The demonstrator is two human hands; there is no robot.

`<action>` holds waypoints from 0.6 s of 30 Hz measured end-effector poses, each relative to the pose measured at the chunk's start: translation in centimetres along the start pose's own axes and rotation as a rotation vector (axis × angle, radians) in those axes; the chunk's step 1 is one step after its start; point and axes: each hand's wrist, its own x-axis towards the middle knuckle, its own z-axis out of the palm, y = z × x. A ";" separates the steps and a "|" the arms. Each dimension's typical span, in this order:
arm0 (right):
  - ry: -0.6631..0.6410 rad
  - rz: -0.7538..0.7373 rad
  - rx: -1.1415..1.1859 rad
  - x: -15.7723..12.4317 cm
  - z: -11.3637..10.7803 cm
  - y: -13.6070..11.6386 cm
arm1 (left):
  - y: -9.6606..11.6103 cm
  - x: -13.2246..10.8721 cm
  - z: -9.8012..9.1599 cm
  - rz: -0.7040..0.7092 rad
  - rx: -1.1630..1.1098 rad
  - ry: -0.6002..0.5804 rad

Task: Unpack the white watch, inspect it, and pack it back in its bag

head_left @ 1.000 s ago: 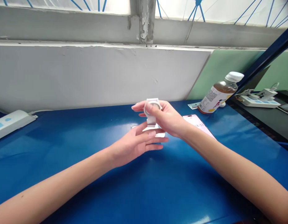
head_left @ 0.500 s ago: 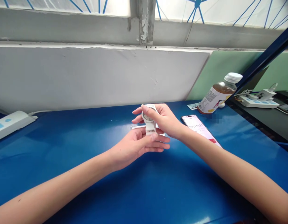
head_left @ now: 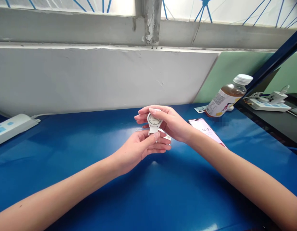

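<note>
A white wristwatch with a round pale dial stands upright between my two hands above the blue table. My right hand curls round the watch case from behind, thumb on its upper rim. Below it, my left hand pinches the lower strap between thumb and fingers. Part of the strap is hidden under my fingers.
A smartphone with a lit timer screen lies right of my hands. Behind it leans a brown drink bottle next to a small card. White power strips sit at far left and far right. A grey wall borders the table's back.
The watch has turned so its dial faces me. My left thumb has closed onto the lower strap. Both hands stayed near the same spot.
</note>
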 end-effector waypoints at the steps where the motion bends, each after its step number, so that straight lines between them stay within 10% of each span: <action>1: -0.003 0.012 0.007 0.0 -0.1 0.0 | -0.1 0.0 0.0 -0.002 -0.001 0.003; 18: -0.015 0.130 0.246 0.1 -0.1 -0.6 | 0.0 0.0 0.0 -0.041 0.008 -0.035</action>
